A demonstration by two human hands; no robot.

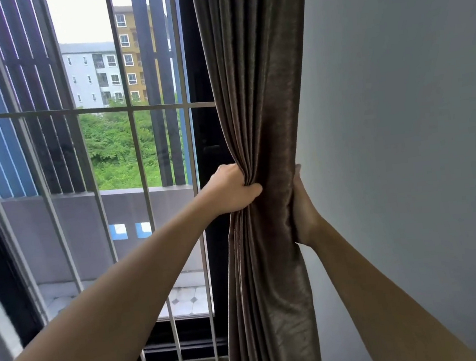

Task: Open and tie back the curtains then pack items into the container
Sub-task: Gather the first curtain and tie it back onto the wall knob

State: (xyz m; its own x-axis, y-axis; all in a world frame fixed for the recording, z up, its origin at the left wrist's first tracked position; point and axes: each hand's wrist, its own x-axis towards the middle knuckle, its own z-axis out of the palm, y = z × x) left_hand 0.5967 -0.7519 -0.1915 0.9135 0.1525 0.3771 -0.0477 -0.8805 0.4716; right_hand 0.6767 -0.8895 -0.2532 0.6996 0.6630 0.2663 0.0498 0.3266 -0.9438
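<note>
- From my remote seat, the main risk I see is the bundle slipping: my left hand (236, 188) grips the gathered curtain (260, 154) from its 9 o'clock side, fingers curled into the pleats with the thumb across the front, and if that grip loosens before a tie goes round, I judge the folds would fan back over the glass.
- My right hand (303, 211) sits at the curtain's 3 o'clock edge, between fabric and wall (402, 133). Its fingers reach behind the cloth, so I cannot tell whether they are spread or pressed together, or whether they hold anything.
- I see no tieback, cord or hook anywhere in view. If one hangs behind the fabric, fishing for it blind could mean a fumble or a dropped bundle.
- Pulling too hard downward could strain the top fixings, which are out of view.
- The curtain is brown with a slight sheen, heavy-looking, hanging in deep vertical pleats. It is pinched to a narrow waist at the 2 hands and flares again below.
- It hangs right of centre, tight beside the wall, at 3 o'clock from the barred window (107, 120), which stands mostly uncovered.
- No container or items to pack are visible, so I judge that half of the task not yet begun.
</note>
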